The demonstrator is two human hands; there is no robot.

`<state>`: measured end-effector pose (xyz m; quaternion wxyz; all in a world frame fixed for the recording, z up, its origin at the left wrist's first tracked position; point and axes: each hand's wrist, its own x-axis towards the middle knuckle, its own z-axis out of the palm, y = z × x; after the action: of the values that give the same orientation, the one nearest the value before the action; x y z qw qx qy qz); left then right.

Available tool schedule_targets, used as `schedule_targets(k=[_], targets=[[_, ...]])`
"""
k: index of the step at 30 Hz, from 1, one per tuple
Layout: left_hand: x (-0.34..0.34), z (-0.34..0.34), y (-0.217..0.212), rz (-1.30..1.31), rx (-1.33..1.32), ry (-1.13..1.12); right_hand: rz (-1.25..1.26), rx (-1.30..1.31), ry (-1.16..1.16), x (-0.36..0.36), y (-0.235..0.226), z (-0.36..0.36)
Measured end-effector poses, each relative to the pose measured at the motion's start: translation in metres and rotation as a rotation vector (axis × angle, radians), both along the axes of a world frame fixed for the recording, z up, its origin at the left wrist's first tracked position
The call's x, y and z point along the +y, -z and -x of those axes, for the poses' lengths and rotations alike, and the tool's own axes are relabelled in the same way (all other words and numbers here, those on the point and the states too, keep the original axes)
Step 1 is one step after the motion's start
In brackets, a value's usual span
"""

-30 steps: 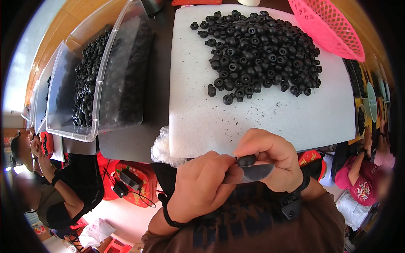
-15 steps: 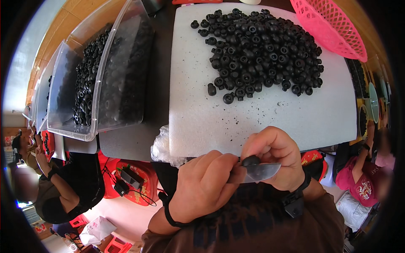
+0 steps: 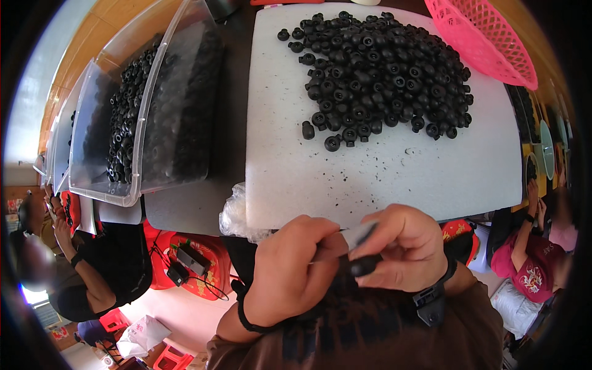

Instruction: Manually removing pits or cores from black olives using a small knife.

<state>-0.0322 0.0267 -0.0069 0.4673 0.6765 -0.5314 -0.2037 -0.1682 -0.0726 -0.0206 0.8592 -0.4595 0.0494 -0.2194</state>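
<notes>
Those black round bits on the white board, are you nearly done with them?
Not nearly. The clear bin already holds many black pieces. The right hand pinches one piece while the left hand works a small blade at it. A big pile waits on the white board.

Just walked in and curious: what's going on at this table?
A person is working on one small black rubber part, pinched in the right hand, while the left hand holds a thin grey blade against it. A heap of similar black round parts lies on the white board. More fill the clear plastic bin to the left.
</notes>
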Motion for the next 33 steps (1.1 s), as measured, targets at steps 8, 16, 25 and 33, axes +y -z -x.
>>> schedule_targets(k=[8,16,25,33], targets=[[0.007,-0.011,-0.006,-0.103,0.679,0.234,0.115,0.055,0.065,-0.002,0.009,-0.001],[0.008,-0.012,-0.008,-0.244,0.920,0.233,0.212,0.042,0.100,-0.005,0.011,-0.003],[0.006,-0.011,-0.003,-0.180,0.903,0.195,0.201,0.002,0.109,-0.006,0.016,-0.006],[0.000,-0.005,-0.002,-0.025,0.018,0.203,0.127,-0.019,0.091,-0.006,0.021,-0.003]])
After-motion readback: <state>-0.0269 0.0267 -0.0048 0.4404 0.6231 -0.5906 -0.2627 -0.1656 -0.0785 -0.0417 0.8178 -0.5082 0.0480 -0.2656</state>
